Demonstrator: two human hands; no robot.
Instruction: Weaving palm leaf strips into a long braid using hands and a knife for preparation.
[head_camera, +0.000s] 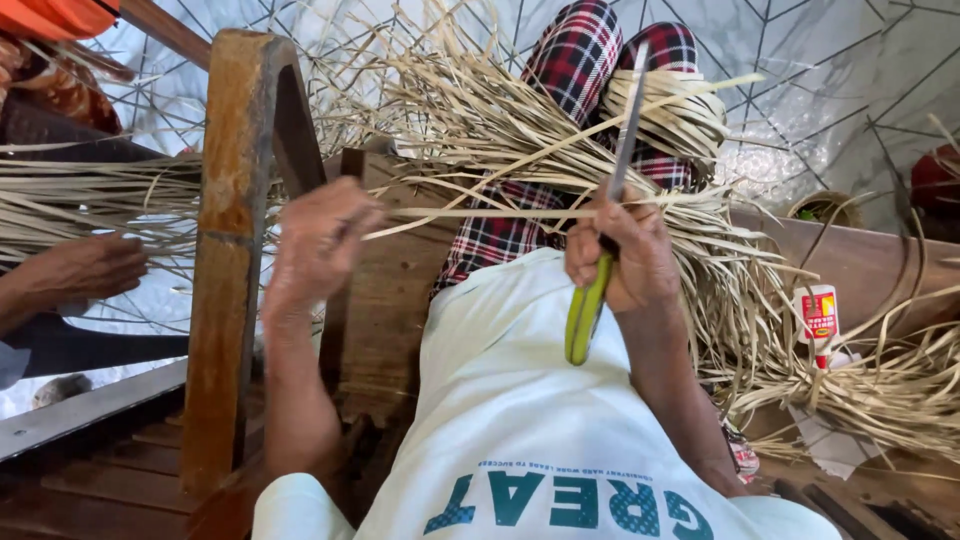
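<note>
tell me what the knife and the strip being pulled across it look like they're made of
Knife: the blade looks like bare grey metal with a dull sheen; the yellow-green handle in the right hand looks like smooth plastic. Strip: pale, flat, fibrous, probably dried cane or palm leaf, pinched by the left hand.

Pale flat reed strip (480, 213) level across lap — green-handled knife (600, 250) upright, seemingly against it

One knife (610, 210); one glue bottle (820, 318); three hands in view, two own, one co-worker's (85, 268); straw strips (600, 150) too many to count
</note>
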